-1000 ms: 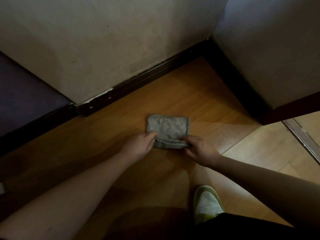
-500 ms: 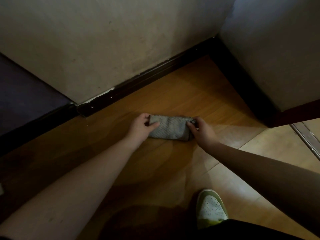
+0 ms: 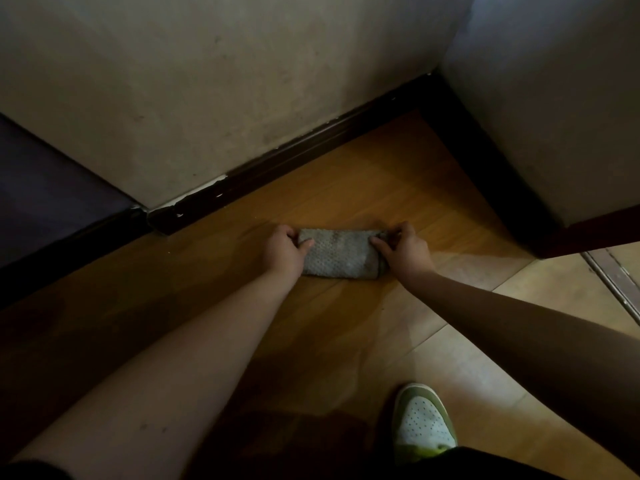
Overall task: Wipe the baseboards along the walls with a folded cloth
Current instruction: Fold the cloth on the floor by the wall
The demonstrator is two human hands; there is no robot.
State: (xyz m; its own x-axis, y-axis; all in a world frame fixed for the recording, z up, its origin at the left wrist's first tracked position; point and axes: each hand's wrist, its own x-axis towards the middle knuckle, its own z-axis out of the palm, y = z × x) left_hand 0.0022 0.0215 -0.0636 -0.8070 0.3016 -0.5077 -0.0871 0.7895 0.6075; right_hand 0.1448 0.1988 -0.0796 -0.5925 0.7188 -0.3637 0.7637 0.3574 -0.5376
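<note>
Folding the rag on the floor, no wiping yet

Left hand (image 3: 282,250) and right hand (image 3: 405,250) each have a grip clamped on one short end of the grey nubby folded cloth (image 3: 341,254), thumbs on top. It's lying flat on the orange wood-plank floor (image 3: 346,327), near the dark brown baseboard (image 3: 311,148) but not touching it. Looks like prep's about done; all the baseboard wiping is still left, I'd guess.
</note>
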